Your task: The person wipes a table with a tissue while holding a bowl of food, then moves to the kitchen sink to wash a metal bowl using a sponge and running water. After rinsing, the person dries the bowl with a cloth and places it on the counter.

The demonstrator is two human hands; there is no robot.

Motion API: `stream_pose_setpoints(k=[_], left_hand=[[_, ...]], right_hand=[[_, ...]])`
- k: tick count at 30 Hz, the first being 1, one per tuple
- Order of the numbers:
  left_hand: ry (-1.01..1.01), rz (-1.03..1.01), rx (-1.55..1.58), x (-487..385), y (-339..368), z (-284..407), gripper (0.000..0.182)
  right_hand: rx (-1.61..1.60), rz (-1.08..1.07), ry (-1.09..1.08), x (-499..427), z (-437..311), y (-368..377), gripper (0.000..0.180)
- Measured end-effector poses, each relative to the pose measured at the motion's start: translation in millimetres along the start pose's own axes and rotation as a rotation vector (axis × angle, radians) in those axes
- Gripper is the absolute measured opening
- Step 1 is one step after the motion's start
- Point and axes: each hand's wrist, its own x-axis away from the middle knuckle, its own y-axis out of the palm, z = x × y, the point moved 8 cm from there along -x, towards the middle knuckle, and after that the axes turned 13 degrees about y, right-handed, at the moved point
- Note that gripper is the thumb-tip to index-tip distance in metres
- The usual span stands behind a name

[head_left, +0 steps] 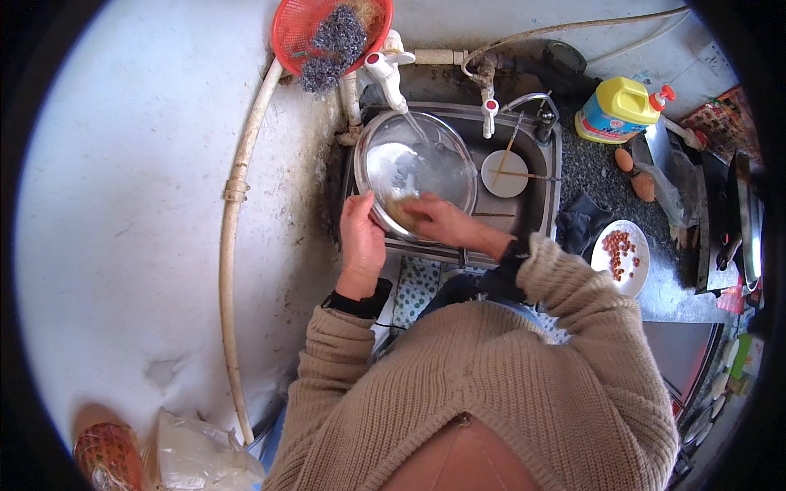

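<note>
A round stainless-steel basin [439, 166] sits tilted over the left bowl of the sink [552, 202]. Water runs into it from a white plastic tap [387, 77]. My left hand [362, 236] grips the basin's near left rim, thumb uppermost. Inside the near wall, my right hand [445, 218] presses a yellowish-brown scrubber [402, 212], blurred and partly covered by the fingers. To the right in the sink lies a small white bowl [503, 184] with chopsticks [506, 150] across it. Another chopstick [494, 215] rests on the sink floor.
A red plastic basket [288, 34] with steel-wool scrubbers [338, 37] hangs at upper left. On the right counter stand a yellow detergent jug [617, 110], eggs [624, 159], a dark cloth [583, 224] and a white plate [635, 279] of reddish nuts or beans. A second tap [489, 116] overhangs the sink.
</note>
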Motion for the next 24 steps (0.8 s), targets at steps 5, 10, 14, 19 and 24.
stream_pose_setpoints(k=[5,10,14,19,24], left_hand=[[0.041,-0.15,-0.247,5,11,6,0.014],[0.072,-0.174,-0.308,7,20,14,0.011],[0.155,-0.242,-0.556,16,25,18,0.014],[0.376,-0.243,-0.766,30,36,29,0.017],[0.496,-0.199,-0.903,44,47,38,0.021]], right_hand=[[0.958,0.098,0.081,-3,40,-59,0.033],[0.814,0.414,-0.023,-29,25,-83,0.044],[0.385,0.453,0.162,-23,54,-80,0.05],[0.111,0.492,0.254,-1,83,-74,0.05],[0.035,0.495,0.309,21,91,-77,0.044]])
